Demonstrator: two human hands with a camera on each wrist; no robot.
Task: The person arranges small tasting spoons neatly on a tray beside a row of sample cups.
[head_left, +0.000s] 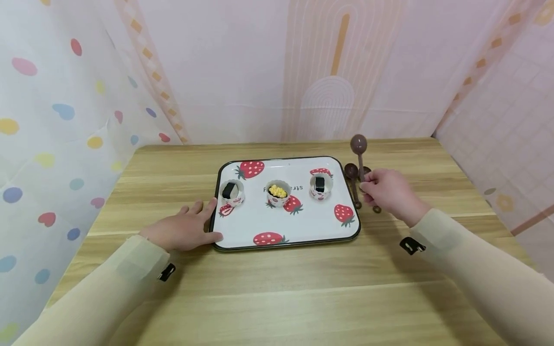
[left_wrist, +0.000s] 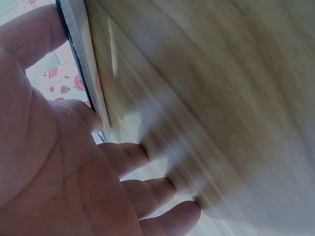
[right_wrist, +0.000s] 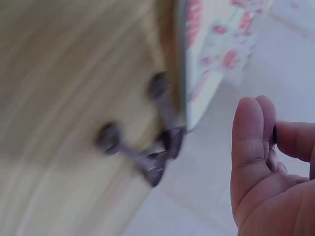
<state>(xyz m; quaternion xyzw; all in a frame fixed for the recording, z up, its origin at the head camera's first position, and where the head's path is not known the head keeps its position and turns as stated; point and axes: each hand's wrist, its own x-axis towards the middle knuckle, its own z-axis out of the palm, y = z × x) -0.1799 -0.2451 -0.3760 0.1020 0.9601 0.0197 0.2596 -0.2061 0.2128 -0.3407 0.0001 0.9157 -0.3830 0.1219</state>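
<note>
A white tray (head_left: 311,223) with strawberry prints and a dark rim lies on the wooden table. My left hand (head_left: 186,228) rests at its left edge, thumb over the rim and the other fingers extended beside it. Between thumb and fingers my right hand (head_left: 391,192) pinches a brown spoon (head_left: 358,144) by its handle, bowl end up, to the right of the tray. Two more brown spoons (head_left: 351,171) lie below it on the table; they look blurred in the right wrist view. In that view, fingers hide most of the held handle.
Three small printed paper cups stand on the tray. The left cup (head_left: 237,199) and right cup (head_left: 321,192) hold a black-and-white piece each; the middle cup (head_left: 278,192) holds yellow crumbly food over something dark. Patterned curtains (head_left: 242,72) hang behind and beside the table (head_left: 277,298).
</note>
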